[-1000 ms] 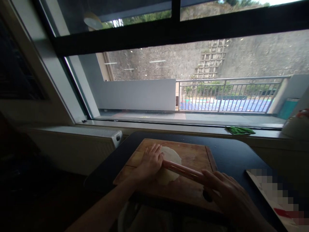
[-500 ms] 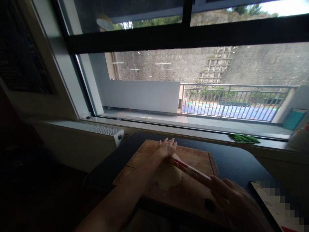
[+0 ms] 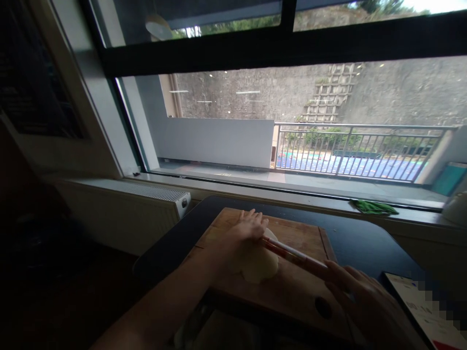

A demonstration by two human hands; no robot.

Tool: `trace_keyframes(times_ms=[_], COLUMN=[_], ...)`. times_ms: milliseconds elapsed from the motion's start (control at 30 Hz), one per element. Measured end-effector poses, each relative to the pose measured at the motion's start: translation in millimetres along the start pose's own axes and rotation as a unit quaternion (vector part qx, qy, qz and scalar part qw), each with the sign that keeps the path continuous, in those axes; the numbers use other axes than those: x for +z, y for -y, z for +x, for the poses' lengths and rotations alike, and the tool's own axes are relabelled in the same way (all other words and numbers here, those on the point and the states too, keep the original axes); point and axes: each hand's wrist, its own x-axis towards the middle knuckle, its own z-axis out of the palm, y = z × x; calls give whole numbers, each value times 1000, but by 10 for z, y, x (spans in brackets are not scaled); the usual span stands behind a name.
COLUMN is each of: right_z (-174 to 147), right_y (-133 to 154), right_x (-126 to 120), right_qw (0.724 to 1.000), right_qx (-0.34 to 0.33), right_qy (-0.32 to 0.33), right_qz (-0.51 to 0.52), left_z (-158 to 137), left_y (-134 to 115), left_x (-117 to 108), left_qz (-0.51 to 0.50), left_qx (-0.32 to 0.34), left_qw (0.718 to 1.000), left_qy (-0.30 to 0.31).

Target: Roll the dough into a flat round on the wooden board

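Rolling pin [image 3: 295, 255], one, reddish and glossy: long axis aslant over the wooden board [image 3: 297, 291], one end towards the board's far edge, the other towards its near right corner.

Dough sheet [image 3: 260, 267], one, pale, roundish: on the board, partly under the pin and the left forearm.

Board: on the dark counter [image 3: 359, 243], dark oval opening [image 3: 323, 307] by its near right corner.

Left hand [image 3: 251, 226]: palm down over the pin's far end, fingers extended and slightly parted.

Right hand [image 3: 353, 291]: fingers curled around the near end (in deep shade), forearm from the lower right.

Printed sheet [image 3: 408, 296], partly pixelated: at the counter's right edge.
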Motion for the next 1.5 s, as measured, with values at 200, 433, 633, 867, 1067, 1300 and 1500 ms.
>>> trace_keyframes(times_ms=[200, 433, 633, 867, 1067, 1300, 1500], right_z=[33, -54, -84, -44, -71, -138, -108], right_y=[-3, 89, 253, 36, -15, 201, 279], right_x=[-2, -84, -96, 52, 133, 21, -7], right_qw=[1000, 1000, 1000, 999, 999, 999, 999], right_qx=[9, -16, -13, 4, 23, 3, 11], right_qy=[-20, -2, 17, 31, 39, 42, 49], right_qz=[-13, 19, 5, -22, -29, -12, 1], left_z=[615, -252, -690, 276, 521, -545, -538], left_y=[-228, 74, 305, -58, -187, 178, 229], left_x=[14, 2, 41, 44, 93, -33, -53], left_qz=[-22, 0, 74, 1, -17, 53, 56], left_qx=[-30, 14, 53, -3, -8, 57, 47], left_qw=[999, 1000, 996, 998, 999, 997, 997], left_qy=[38, 14, -15, 58, 41, 2, 40])
